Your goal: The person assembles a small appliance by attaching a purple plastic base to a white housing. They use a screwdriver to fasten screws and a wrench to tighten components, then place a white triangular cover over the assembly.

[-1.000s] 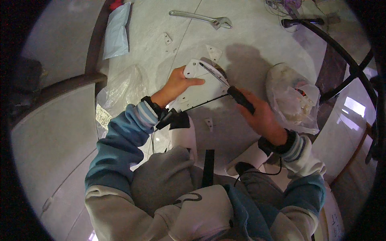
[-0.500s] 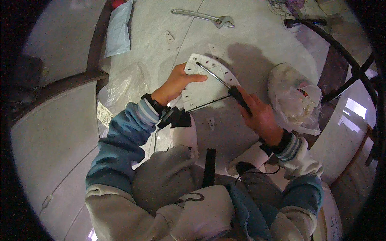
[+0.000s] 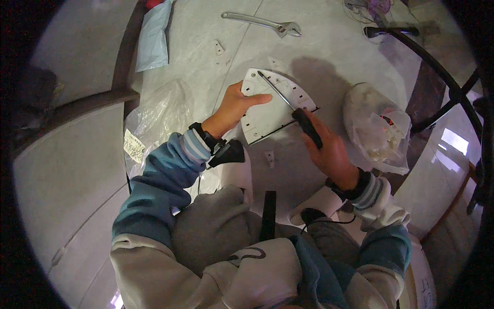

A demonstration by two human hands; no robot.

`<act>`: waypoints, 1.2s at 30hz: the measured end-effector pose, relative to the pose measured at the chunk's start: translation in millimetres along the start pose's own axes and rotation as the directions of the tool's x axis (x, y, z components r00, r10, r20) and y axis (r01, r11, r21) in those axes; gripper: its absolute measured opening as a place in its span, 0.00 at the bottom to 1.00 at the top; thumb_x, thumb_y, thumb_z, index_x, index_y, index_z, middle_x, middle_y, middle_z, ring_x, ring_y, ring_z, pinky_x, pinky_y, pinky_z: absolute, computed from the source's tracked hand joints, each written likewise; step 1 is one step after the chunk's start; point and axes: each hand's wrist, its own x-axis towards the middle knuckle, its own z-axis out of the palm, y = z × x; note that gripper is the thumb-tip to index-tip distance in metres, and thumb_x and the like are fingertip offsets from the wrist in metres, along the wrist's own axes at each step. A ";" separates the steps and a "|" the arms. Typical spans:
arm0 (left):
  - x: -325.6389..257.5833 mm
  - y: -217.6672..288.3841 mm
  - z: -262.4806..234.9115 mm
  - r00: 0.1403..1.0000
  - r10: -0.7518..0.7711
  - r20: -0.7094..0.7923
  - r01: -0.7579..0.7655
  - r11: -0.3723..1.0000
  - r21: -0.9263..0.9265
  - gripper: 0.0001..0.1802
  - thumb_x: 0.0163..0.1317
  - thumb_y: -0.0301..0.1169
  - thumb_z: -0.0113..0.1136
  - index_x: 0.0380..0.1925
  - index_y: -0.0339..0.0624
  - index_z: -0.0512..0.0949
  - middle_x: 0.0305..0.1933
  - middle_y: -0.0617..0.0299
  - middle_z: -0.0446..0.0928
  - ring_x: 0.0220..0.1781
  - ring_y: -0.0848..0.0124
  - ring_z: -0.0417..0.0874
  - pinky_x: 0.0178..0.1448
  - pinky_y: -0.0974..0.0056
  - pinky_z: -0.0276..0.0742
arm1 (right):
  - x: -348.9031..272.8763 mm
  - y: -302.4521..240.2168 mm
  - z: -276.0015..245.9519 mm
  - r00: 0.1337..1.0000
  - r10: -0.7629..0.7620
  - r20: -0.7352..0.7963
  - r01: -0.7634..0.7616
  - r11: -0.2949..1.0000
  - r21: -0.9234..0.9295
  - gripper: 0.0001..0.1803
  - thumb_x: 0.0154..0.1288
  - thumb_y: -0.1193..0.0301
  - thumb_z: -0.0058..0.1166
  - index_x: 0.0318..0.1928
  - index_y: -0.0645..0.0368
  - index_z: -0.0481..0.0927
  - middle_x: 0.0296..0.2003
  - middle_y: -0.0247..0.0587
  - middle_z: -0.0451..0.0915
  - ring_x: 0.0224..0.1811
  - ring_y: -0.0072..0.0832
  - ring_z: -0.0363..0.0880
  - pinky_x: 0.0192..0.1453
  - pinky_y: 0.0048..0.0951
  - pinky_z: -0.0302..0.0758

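Observation:
A white quarter-round panel [image 3: 262, 116] with small dark slots and screw holes is held up in front of me. My left hand [image 3: 239, 105] grips its left edge, thumb lying across the face and the fingers hidden behind. In my right hand [image 3: 329, 149] is a screwdriver [image 3: 285, 100] with a black handle and a metal shaft. The shaft slants up and left over the panel, and its tip is near the holes along the top curved edge. Whether the tip touches the panel I cannot tell.
An adjustable wrench [image 3: 262, 23] lies at the far side of the floor. Small white triangular brackets [image 3: 219, 48] are scattered about. A clear plastic bag [image 3: 159, 118] lies left, a bag of small parts [image 3: 383, 134] right. A grey-blue packet [image 3: 154, 38] and a black flashlight-like object [image 3: 391, 31] lie farther off.
The panel and my left hand have shifted slightly right. The screwdriver tip has moved a little up and right, farther along the panel's curved edge.

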 end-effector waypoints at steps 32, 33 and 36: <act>30.5 -9.8 -59.5 0.987 -0.157 0.041 0.133 0.928 0.348 0.23 0.53 0.27 0.68 0.50 0.36 0.76 0.47 0.60 0.81 0.45 0.70 0.81 0.53 0.67 0.75 | -90.4 38.3 -127.6 0.827 0.562 0.004 -0.555 0.816 0.162 0.18 0.60 0.79 0.57 0.49 0.61 0.69 0.32 0.37 0.71 0.33 0.24 0.69 0.39 0.26 0.69; 36.7 -13.3 -52.2 0.986 -0.146 0.076 0.106 0.917 0.386 0.23 0.53 0.27 0.68 0.51 0.37 0.77 0.47 0.60 0.81 0.45 0.70 0.81 0.53 0.66 0.74 | -87.8 39.8 -127.0 0.809 0.588 -0.007 -0.579 0.799 0.161 0.17 0.60 0.79 0.58 0.48 0.61 0.69 0.31 0.36 0.70 0.32 0.23 0.67 0.38 0.25 0.68; 54.2 -25.3 -28.2 0.978 -0.112 0.178 0.024 0.901 0.434 0.22 0.53 0.29 0.68 0.49 0.37 0.78 0.46 0.62 0.81 0.45 0.72 0.80 0.53 0.67 0.74 | -82.6 40.0 -125.1 0.772 0.635 -0.012 -0.617 0.755 0.222 0.16 0.59 0.77 0.58 0.47 0.61 0.69 0.29 0.32 0.68 0.30 0.21 0.64 0.35 0.23 0.67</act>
